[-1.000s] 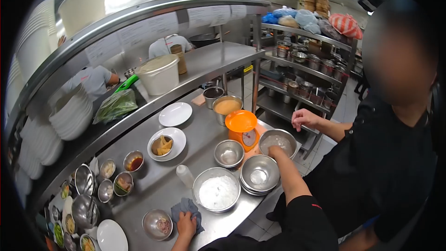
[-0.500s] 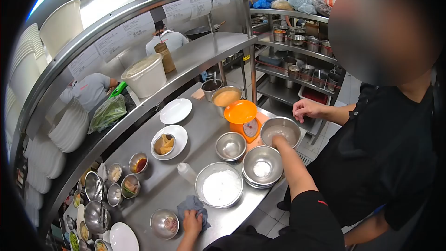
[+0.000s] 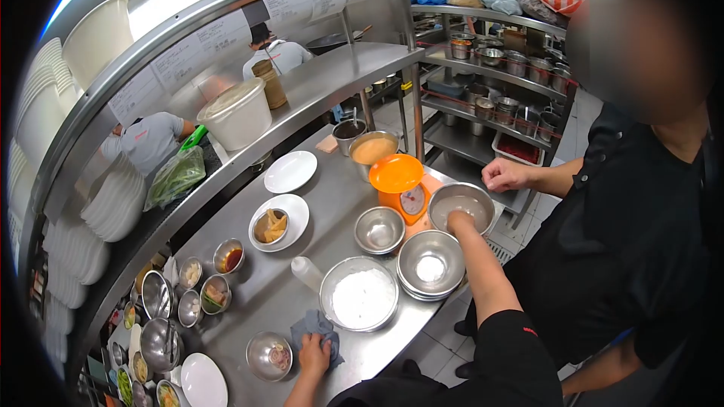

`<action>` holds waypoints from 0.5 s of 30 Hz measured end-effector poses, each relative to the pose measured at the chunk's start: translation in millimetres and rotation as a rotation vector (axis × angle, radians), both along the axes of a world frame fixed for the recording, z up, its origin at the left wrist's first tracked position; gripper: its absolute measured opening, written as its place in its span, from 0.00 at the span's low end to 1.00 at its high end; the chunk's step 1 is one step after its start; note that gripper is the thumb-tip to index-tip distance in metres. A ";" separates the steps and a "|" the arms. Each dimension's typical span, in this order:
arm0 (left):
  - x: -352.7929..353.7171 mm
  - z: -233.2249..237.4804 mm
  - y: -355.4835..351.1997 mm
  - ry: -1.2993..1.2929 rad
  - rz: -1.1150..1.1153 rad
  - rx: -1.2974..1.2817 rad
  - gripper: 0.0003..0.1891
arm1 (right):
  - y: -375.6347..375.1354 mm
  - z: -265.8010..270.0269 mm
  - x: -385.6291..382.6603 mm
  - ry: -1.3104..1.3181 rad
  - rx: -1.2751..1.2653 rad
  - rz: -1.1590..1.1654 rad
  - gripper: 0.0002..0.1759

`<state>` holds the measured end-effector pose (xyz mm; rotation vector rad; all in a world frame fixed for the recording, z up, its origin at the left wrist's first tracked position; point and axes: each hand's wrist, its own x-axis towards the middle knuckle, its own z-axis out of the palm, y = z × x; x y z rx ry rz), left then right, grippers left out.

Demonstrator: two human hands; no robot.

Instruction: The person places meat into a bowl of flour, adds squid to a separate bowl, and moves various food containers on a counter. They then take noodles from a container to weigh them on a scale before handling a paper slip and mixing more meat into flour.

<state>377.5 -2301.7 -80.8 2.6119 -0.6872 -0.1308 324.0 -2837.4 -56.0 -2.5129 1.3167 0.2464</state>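
Observation:
My left hand (image 3: 314, 354) rests on a crumpled grey cloth (image 3: 317, 328) at the table's near edge, fingers bent over it. My right hand (image 3: 459, 221) reaches down into a metal bowl (image 3: 483, 207) of cloudy liquid; its fingers are hidden in the liquid. Left of that bowl stands an orange scale (image 3: 400, 185). A stack of metal bowls (image 3: 430, 262) sits under my right forearm. Between my hands is a large bowl of white powder (image 3: 360, 295), with a squeeze bottle (image 3: 305, 271) beside it. A small bowl with sliced food (image 3: 270, 356) stands left of the cloth.
A co-worker (image 3: 633, 203) in black stands at the right, one hand (image 3: 507, 175) near the liquid bowl. White plates (image 3: 291, 172) and small ingredient bowls cover the left side. A steel shelf (image 3: 324, 75) overhangs the table's far side. Other people work behind it.
The camera view has shifted slightly. My right hand stays in the liquid bowl and my left hand stays on the cloth, its fingers slightly more spread.

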 end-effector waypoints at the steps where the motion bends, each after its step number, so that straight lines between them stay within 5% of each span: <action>1: 1.0 -0.1 0.1 -0.001 -0.001 0.007 0.13 | -2.8 -3.7 2.1 0.000 -0.002 0.002 0.18; 15: 1.4 4.7 -1.8 0.017 -0.001 0.021 0.12 | -9.7 -15.8 7.2 -0.001 -0.032 -0.013 0.18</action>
